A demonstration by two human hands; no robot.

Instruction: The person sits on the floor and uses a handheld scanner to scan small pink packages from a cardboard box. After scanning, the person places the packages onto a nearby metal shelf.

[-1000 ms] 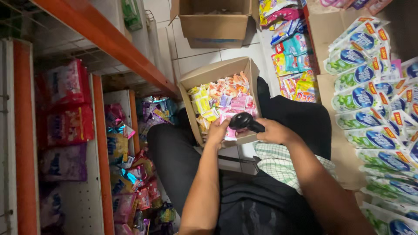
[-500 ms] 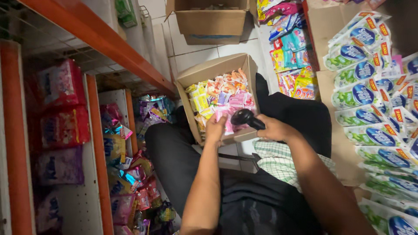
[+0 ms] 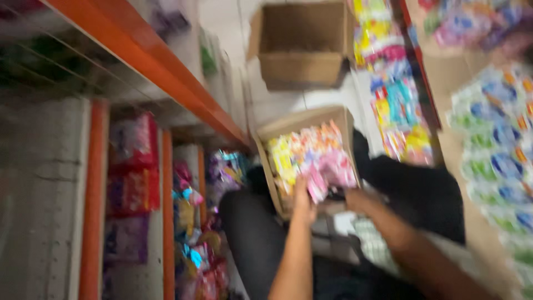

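The view is heavily blurred. An open cardboard box (image 3: 265, 132) of small colourful sachets rests between my knees. My left hand (image 3: 303, 201) is at the box's near edge with its fingers closed on a pink packet (image 3: 318, 184) that tilts up out of the pile. My right hand (image 3: 356, 199) is just to its right, by the same edge. A dark blur (image 3: 335, 193) between the hands is the black handheld scanner in my right hand.
An orange shelf frame (image 3: 166, 66) with packaged goods runs along the left. A second cardboard box (image 3: 302, 66) stands on the tiled floor beyond. Rows of hanging sachets (image 3: 494, 155) fill the right side. My dark trouser legs (image 3: 250, 233) flank the box.
The camera has swung quickly, so the scene sits lower and further right and is blurred. My left hand has lifted a pink packet at the box's near edge. The right hand stays beside it.
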